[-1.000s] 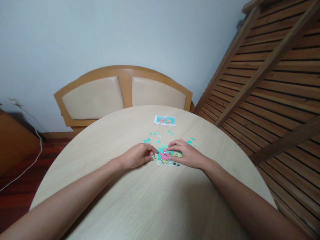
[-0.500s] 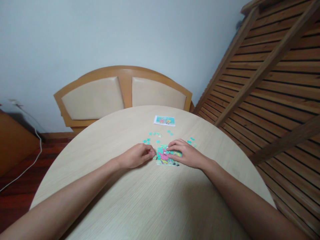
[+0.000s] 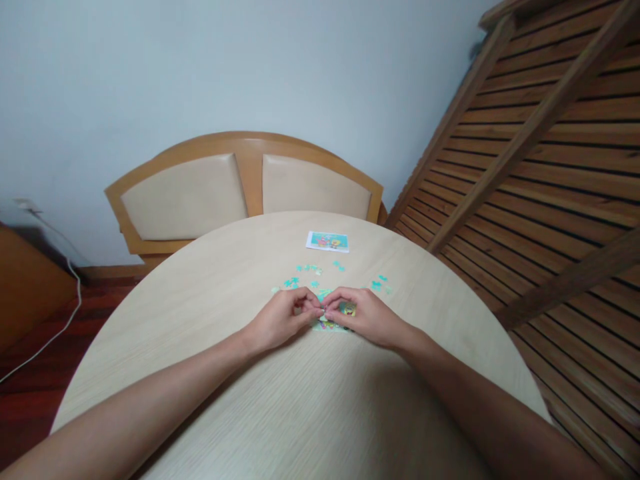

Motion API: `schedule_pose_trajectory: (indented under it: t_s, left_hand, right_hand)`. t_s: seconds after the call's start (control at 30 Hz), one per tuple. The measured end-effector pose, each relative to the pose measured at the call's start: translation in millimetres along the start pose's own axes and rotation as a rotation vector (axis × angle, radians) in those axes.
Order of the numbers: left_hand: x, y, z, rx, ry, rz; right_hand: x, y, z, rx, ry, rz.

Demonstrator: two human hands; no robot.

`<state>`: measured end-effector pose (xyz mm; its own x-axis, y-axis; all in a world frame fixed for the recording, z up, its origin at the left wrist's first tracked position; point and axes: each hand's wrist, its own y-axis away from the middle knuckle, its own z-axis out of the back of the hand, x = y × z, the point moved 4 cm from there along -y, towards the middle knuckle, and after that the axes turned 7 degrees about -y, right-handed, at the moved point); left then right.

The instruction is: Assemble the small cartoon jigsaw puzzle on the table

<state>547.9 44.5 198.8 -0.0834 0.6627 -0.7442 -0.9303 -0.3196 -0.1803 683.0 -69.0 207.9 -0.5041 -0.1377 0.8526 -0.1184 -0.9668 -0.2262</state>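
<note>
The head view looks forward and down over the table point(image 3: 300, 400) toward the wall point(image 3: 250, 67).

On the table point(image 3: 310, 400), the jigsaw puzzle point(image 3: 331, 327) lies partly beneath the left hand point(image 3: 283, 317) and right hand point(image 3: 370, 315). Loose pieces point(image 3: 376, 285) lie beyond, to both sides; farther back lies a picture card point(image 3: 327, 242). A headboard point(image 3: 254, 170) stands behind the table, a slatted panel point(image 3: 500, 233) right.

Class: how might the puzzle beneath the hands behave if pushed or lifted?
The puzzle would probably slide rather than roll, since it lies flat on the table. Lifted, it might break apart, as nearby loose pieces look small and knobbed.
</note>
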Motion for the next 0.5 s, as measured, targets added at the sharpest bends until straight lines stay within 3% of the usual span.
schedule_pose_trajectory:
  t_s: [0.1,0.23,0.5]
  left_hand:
    - [-11.4,5.4,-2.3,0.018,-0.169,-0.138]
    - [-22.7,16.3,-15.2,0.195,-0.411,-0.433]
    - [-11.3,13.5,-16.1,0.195,-0.616,-0.438]
  right_hand:
    - [-3.2,0.7,14.0,0.023,-0.004,-0.035]
    - [-12.8,2.8,39.1,0.068,0.071,-0.078]
    - [-25.8,13.1,62.1,0.194,0.153,-0.253]
